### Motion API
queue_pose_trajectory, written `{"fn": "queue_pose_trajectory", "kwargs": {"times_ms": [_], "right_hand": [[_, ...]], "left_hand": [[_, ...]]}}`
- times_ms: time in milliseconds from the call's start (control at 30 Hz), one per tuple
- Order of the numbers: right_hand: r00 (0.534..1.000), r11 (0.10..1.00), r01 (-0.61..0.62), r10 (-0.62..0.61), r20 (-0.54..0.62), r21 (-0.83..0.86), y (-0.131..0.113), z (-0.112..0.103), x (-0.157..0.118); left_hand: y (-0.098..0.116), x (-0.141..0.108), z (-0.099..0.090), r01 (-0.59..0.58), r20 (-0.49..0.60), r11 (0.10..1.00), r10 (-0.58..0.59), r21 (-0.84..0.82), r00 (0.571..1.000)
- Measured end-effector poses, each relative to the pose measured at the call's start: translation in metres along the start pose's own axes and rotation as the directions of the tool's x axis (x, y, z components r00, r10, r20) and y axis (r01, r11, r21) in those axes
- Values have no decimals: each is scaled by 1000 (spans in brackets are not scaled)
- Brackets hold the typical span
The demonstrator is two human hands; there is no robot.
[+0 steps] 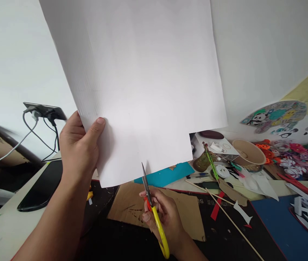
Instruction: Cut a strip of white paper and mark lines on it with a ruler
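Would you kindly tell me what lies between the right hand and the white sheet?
The head view shows the scissors there, held in the right hand, overlapping the lower edge of the white sheet; a blue sheet shows behind.

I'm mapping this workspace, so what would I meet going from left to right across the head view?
Wall socket → left hand → yellow-handled scissors → red strip → beige bowl → colorful flowers.

A beige bowl (248, 152) sits just beside colourful flowers (302, 156).
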State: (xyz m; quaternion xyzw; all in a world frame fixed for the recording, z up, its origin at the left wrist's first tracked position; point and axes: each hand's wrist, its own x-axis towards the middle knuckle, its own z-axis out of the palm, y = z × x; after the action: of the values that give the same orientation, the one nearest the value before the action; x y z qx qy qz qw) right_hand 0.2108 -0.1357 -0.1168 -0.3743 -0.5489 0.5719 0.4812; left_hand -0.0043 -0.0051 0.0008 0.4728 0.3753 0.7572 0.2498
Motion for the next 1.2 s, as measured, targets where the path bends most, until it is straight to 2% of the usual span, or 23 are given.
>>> {"fn": "queue_pose_trajectory", "kwargs": {"times_ms": [467, 800, 1200], "right_hand": [[1000, 1000, -19, 19, 2, -3, -5, 0, 0], [1000, 1000, 24, -24, 0, 14, 1, 0, -1], [1000, 1000, -1, 1, -11, 13, 3, 0, -2]], "left_hand": [[0, 0, 0, -11, 2, 1000, 11, -5, 1000], [0, -1, 1, -1, 4, 1000, 2, -4, 1000], [-1, -1, 0, 0, -6, 1000, 0, 8, 1000]]}}
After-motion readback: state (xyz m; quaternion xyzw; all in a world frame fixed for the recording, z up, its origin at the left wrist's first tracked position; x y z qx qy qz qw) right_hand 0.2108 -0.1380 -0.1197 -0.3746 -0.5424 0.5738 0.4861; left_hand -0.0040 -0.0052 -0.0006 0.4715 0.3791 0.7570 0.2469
